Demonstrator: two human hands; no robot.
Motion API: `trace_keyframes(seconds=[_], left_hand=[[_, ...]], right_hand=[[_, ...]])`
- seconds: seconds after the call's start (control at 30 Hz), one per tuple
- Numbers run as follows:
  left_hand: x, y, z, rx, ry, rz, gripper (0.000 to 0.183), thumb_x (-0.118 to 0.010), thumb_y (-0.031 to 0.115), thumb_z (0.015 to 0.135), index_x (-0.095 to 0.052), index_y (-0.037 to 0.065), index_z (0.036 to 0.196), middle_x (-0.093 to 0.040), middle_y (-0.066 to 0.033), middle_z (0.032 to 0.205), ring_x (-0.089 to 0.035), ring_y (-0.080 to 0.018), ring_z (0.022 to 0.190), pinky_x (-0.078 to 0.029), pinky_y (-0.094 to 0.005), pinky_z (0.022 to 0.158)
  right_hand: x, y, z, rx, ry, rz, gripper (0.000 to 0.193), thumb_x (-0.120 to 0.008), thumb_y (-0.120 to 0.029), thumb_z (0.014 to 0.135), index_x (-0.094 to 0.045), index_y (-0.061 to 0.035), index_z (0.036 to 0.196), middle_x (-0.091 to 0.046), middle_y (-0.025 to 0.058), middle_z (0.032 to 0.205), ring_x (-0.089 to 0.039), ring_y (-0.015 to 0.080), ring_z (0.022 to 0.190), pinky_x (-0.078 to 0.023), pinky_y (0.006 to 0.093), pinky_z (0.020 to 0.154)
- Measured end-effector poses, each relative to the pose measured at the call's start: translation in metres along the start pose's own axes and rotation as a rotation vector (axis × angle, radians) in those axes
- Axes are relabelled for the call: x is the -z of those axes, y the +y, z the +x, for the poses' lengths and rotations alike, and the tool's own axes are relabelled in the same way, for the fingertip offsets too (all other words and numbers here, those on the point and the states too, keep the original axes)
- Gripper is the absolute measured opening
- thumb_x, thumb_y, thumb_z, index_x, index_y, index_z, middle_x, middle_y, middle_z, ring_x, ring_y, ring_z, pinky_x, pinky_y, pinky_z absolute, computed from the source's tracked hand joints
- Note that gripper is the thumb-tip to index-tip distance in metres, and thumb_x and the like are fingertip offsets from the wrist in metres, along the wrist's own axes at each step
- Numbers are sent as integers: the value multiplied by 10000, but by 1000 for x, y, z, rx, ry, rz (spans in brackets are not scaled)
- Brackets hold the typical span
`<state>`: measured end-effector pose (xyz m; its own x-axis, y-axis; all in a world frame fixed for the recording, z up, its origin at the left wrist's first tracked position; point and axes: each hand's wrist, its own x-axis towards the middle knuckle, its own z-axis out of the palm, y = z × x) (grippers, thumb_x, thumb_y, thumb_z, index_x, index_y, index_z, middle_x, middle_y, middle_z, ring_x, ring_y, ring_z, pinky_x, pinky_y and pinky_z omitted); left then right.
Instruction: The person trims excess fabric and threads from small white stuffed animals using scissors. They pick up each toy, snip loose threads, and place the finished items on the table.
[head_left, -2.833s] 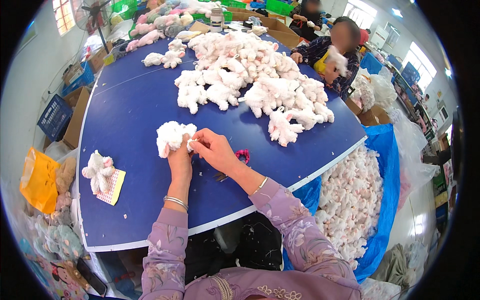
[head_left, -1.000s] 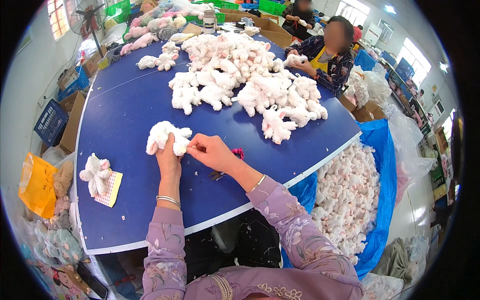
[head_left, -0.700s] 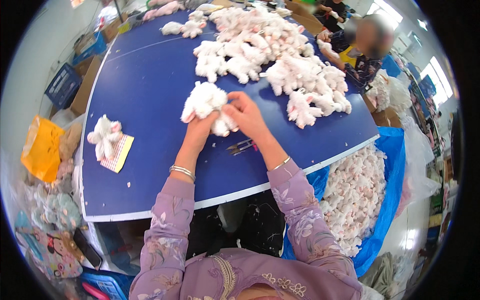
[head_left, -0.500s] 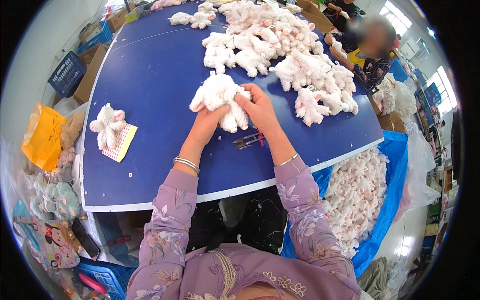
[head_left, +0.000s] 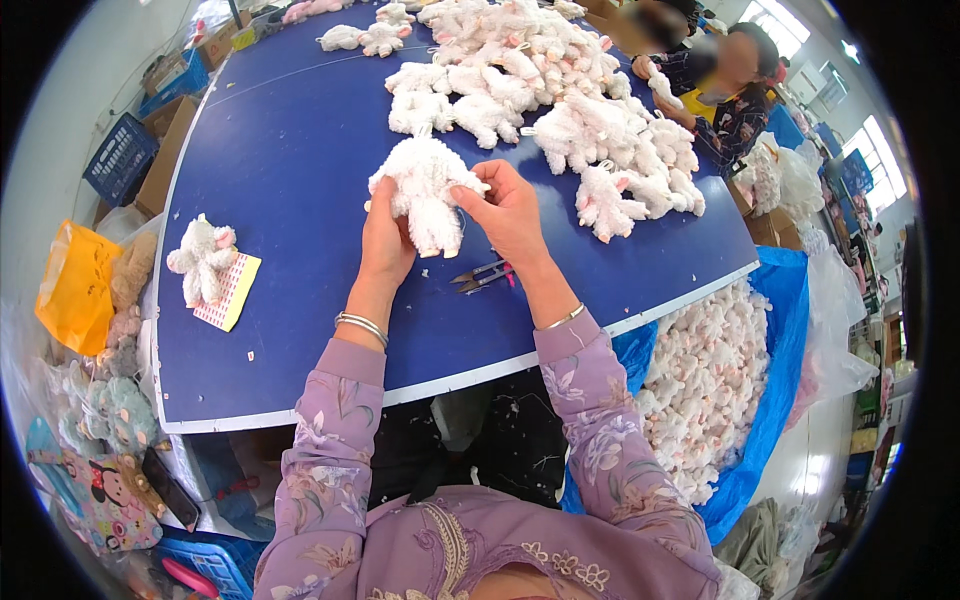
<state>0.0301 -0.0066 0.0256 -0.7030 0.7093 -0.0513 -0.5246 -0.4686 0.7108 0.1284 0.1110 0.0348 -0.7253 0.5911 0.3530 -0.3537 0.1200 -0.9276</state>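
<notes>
Between my two hands is a small white plush toy (head_left: 428,190), its back turned up and its feet toward me, with a hanging loop at its head. My left hand (head_left: 387,238) grips its left side, fingers underneath and partly hidden. My right hand (head_left: 507,208) pinches its right side between thumb and fingers. Below the right hand, thread snips (head_left: 480,277) with a pink part lie on the blue table (head_left: 310,200). Off to the left, another white plush (head_left: 203,262) rests on a sheet of small labels (head_left: 236,290).
A large heap of white plush toys (head_left: 560,80) covers the table's far right. A blue bag (head_left: 775,370) full of more plush stands at the right edge. Across the table, a person (head_left: 715,100) handles a white toy. Left are a yellow bag (head_left: 75,285) and a blue crate (head_left: 122,158).
The plush has been turned from lying sideways to upright, with its back now up. My left hand has shifted up along its side. The whole view has moved slightly.
</notes>
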Motion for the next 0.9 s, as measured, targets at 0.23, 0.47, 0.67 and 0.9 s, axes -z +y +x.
trace_keyframes(seconds=[0.23, 0.47, 0.67, 0.9], left_hand=[[16, 3, 5, 89, -130, 179, 639, -224, 529, 988, -501, 18, 1252, -675, -129, 993, -616, -163, 773, -420, -267, 582], [7, -24, 19, 47, -193, 376, 489, -339, 427, 1011, -562, 7, 1123, -655, -74, 834, -555, -88, 664, -402, -223, 564], [12, -22, 44, -42, -290, 603, 419, -369, 354, 1009, -579, -1, 1077, -650, -69, 817, -550, -86, 654, -407, -219, 561], [-30, -36, 11, -631, -1113, 1282, 322, -742, 257, 727, -657, 70, 974, -659, -63, 952, -593, -261, 910, -480, -354, 814]], right_hand=[[62, -73, -5, 220, 208, 392, 345, -557, -222, 937, -480, -22, 1208, -628, 105, 1003, -613, 177, 827, -496, 297, 736], [210, -70, -21, 80, 685, -234, 453, -615, -310, 890, -497, -65, 1253, -601, 153, 1197, -584, 260, 1083, -464, 385, 888], [164, -3, -26, -30, 127, -923, 274, -643, -226, 795, -604, -27, 980, -627, 181, 978, -599, 349, 935, -470, 418, 804], [113, -12, 19, -134, 233, -473, 318, -651, -190, 817, -593, 30, 1039, -676, 150, 885, -654, 197, 810, -513, 337, 711]])
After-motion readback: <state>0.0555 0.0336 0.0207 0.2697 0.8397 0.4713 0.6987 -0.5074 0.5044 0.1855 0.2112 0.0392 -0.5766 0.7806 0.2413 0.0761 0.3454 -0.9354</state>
